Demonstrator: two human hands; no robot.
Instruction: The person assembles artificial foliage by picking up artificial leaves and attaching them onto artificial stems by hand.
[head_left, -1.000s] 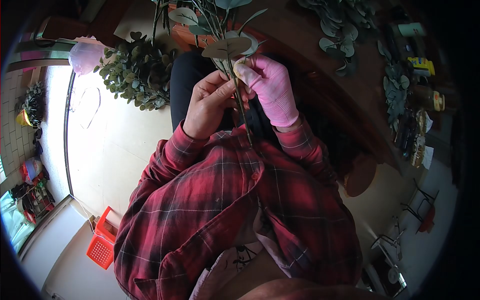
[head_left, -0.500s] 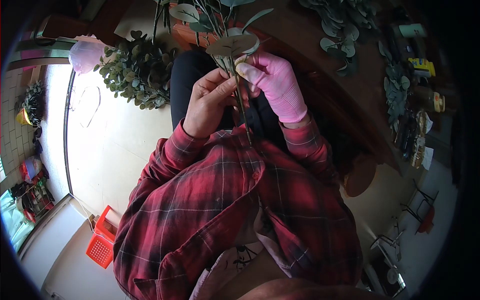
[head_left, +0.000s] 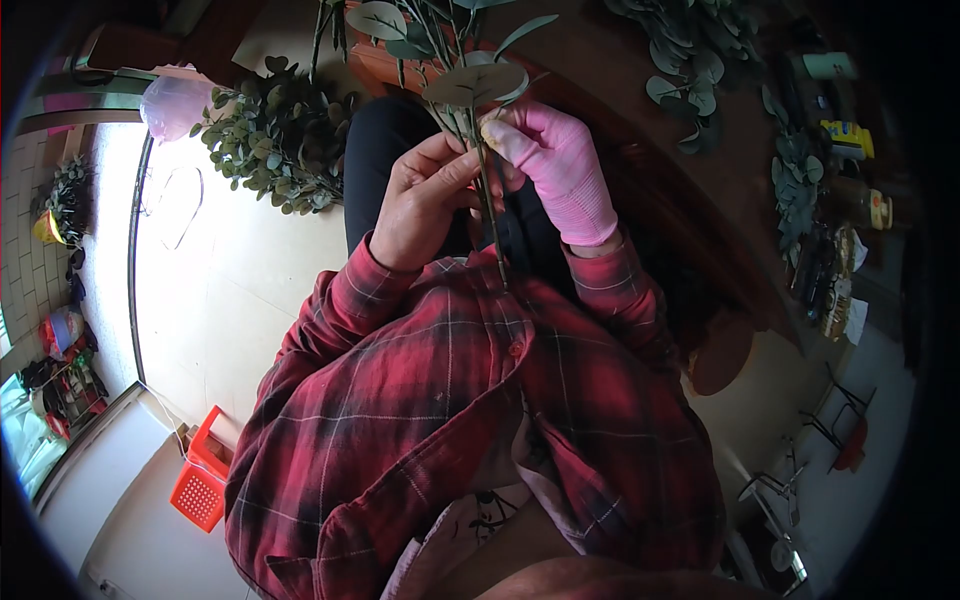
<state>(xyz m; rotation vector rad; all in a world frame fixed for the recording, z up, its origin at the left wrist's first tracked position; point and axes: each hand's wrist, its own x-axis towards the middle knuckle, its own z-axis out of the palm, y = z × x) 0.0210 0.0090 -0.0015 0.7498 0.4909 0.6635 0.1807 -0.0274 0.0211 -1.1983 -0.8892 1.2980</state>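
A leafy green branch, which looks artificial, stands nearly upright before my chest, its bare stem end pointing down at my plaid shirt. My left hand, bare, is closed around the stem, thumb and fingertips pinching it. On the other side, my right hand wears a pink glove with a pale, stained thumb tip. Its thumb and fingers are pinched against the stems just under a broad leaf. Some of the right fingers are hidden behind the stem, and exactly what they pinch is hard to see.
A dense bunch of leafy branches lies left of my knees. On the dark wooden table are more grey-green leaves, a smaller sprig, a yellow container and a jar. An orange basket stands lower left.
Both hands and the branch appear slightly further right in view, along with a small shift of the whole scene. The grip of each hand looks nearly the same.
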